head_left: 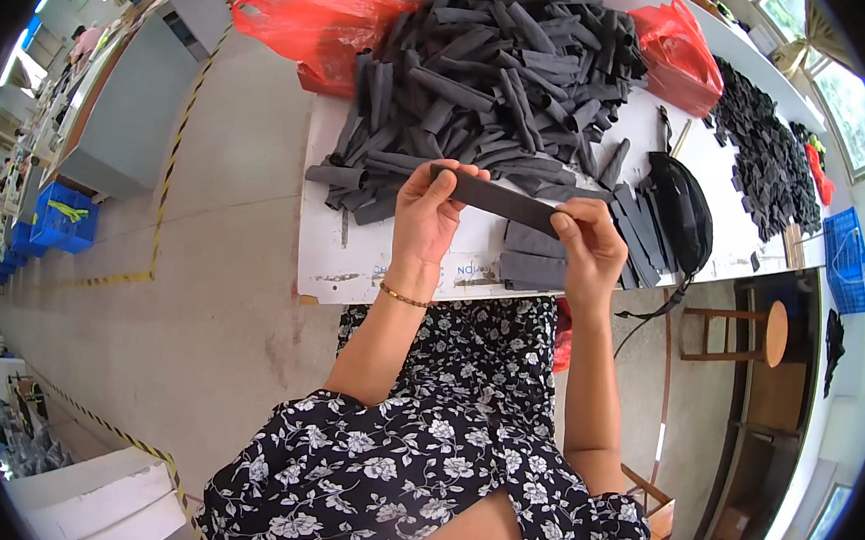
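Note:
A dark grey fabric strip point(506, 201) is stretched flat between my two hands, above the front of a white table point(328, 253). My left hand point(429, 210) pinches its left end between thumb and fingers. At the other end, my right hand point(591, 239) grips it the same way, a little lower. Behind them rises a big pile of similar dark grey fabric pieces point(507, 65), many curled or rolled. Flatter pieces point(535, 269) lie in rows under and beside my right hand.
Red plastic bags point(319, 31) flank the pile. Right of my hand lies a black pouch point(679, 212) with a dangling strap. Farther right are a heap of small dark pieces point(767, 153), a blue crate point(845, 257) and a wooden stool point(775, 334). Blue bins point(63, 216) stand left.

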### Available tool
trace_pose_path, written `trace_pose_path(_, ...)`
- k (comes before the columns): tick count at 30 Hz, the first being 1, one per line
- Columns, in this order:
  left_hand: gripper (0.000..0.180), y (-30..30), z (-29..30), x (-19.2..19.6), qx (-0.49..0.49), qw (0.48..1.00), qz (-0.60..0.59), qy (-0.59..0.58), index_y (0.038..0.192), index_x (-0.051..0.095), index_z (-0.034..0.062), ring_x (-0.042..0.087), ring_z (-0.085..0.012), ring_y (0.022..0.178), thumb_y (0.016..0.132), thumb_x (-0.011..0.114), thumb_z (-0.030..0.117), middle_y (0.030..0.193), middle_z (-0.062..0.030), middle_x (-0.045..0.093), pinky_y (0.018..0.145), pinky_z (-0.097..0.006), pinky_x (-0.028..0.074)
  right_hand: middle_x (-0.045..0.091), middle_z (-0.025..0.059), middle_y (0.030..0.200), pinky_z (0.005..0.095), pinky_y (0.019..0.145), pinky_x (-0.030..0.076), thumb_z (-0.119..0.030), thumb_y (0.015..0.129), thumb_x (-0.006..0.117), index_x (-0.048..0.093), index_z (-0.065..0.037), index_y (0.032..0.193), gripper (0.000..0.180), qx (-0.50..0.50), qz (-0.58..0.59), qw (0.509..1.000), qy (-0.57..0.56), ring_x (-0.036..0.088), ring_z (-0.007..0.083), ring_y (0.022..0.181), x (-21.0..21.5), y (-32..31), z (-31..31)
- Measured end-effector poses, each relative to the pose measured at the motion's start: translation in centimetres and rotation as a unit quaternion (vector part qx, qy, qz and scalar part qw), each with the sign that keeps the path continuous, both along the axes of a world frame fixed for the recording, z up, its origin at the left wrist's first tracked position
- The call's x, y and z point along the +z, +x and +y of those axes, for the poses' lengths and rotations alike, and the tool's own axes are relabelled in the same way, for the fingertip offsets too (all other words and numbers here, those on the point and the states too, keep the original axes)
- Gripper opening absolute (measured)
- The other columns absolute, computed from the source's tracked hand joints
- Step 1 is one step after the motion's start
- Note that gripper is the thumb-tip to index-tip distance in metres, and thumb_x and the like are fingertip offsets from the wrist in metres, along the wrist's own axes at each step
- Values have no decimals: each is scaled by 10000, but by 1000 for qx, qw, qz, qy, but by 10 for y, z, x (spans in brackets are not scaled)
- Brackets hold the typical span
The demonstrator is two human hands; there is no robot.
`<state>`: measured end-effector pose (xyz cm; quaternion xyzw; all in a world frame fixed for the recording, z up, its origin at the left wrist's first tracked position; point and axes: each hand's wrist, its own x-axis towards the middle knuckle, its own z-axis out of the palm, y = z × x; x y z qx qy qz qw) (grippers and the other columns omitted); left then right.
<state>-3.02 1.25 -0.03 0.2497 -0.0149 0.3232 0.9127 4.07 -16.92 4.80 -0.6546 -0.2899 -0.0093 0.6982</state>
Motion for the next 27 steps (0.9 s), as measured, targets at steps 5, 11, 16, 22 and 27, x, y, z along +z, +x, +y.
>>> trace_pose_path(5,123,4,-6,-7,14,1000,-10,2,999,645,12,663,-328,977,888,646,64,979,-169,686,912,-399,536,577,9,903,187,731,407,-9,856,677,649,7,900,54,62,95,993,33,512,62,805,1,5,-6)
trace_pose_path(11,111,1,-11,4,-12,997,-26,70,1001,624,9,666,-325,964,897,628,48,973,-166,683,913,-407,536,591,24,825,240,691,434,-52,866,677,619,2,909,91,14,-35,996,-82,541,113,761,-4,7,-16)
trace_pose_path(16,110,-1,-12,3,-39,998,-45,30,1004,613,10,667,-327,953,899,622,43,965,-161,680,913,-417,539,606,82,830,292,662,461,7,823,678,602,-3,864,87,-42,-209,969,-123,580,211,742,12,-5,-13)
trace_pose_path(22,114,5,-11,-1,-39,998,17,-38,970,626,5,668,-323,941,913,620,103,937,-152,680,896,-438,549,603,98,794,290,659,462,33,810,665,598,4,838,78,-65,-229,961,-139,591,213,728,6,8,-11)
trace_pose_path(27,188,-6,32,5,171,971,144,87,974,652,-36,685,-227,795,946,594,140,891,-141,695,774,-321,571,608,-9,729,236,623,421,-78,868,670,647,24,870,104,-48,80,985,-147,522,65,689,-35,65,-54)
